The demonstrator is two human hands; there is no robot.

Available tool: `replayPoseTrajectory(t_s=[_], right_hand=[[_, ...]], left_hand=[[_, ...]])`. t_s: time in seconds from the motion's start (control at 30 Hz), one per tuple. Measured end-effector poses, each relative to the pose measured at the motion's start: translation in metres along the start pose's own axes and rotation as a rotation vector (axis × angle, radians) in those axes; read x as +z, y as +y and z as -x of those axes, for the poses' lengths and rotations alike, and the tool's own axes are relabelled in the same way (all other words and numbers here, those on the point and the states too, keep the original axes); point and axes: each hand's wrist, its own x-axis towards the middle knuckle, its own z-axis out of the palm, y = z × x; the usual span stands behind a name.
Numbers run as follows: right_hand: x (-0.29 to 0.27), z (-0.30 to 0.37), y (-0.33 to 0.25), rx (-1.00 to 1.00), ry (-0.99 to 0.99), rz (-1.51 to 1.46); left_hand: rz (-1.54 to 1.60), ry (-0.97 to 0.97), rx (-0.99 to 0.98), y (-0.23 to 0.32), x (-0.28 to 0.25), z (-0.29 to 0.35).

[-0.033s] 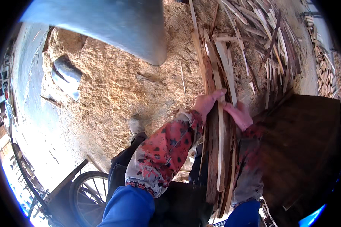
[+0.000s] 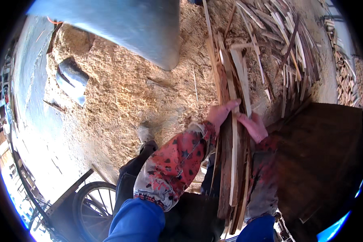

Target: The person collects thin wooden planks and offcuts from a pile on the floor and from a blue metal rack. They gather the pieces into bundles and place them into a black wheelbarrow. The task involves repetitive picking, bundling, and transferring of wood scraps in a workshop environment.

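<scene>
A long bundle of rough wood strips point(image 2: 234, 161), some with brown bark and some pale, runs lengthwise in front of me, its near end close to my body. My left hand point(image 2: 222, 113) is closed around its left side, thumb over the top. From the right side my right hand point(image 2: 254, 126) grips the same bundle, its thumb side nearly meeting the left thumb. Most of the fingers are hidden behind the strips. Patterned red and grey oversleeves point(image 2: 175, 155) cover both forearms over blue sleeves.
Sawdust point(image 2: 125, 84) covers the ground. More loose wood strips point(image 2: 292, 48) lie at the far right. A grey metal sheet-like part point(image 2: 141, 28) juts in from the top. Near right is a dark brown panel point(image 2: 318, 161); near left, a spoked wheel point(image 2: 93, 209).
</scene>
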Motion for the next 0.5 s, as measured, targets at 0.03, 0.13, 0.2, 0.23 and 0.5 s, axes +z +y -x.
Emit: replayPoseTrajectory(t_s=[0.03, 0.13, 0.2, 0.23, 0.5], right_hand=[[0.001, 0.012, -0.003, 0.042, -0.006, 0.014], [0.021, 0.053, -0.018, 0.003, -0.050, -0.062], [0.034, 0.077, -0.007, 0.073, -0.039, 0.002], [0.035, 0.086, -0.002, 0.096, -0.057, 0.071], [0.063, 0.174, 0.016, 0.296, -0.175, 0.037]], left_hand=[[-0.007, 0.007, -0.069, 0.001, 0.001, 0.014], [-0.026, 0.050, -0.229, -0.011, 0.000, 0.049], [-0.043, 0.112, -0.288, -0.047, -0.014, 0.058], [-0.013, 0.116, -0.276, -0.048, -0.012, 0.073], [0.138, 0.226, -0.349, -0.101, -0.024, 0.173]])
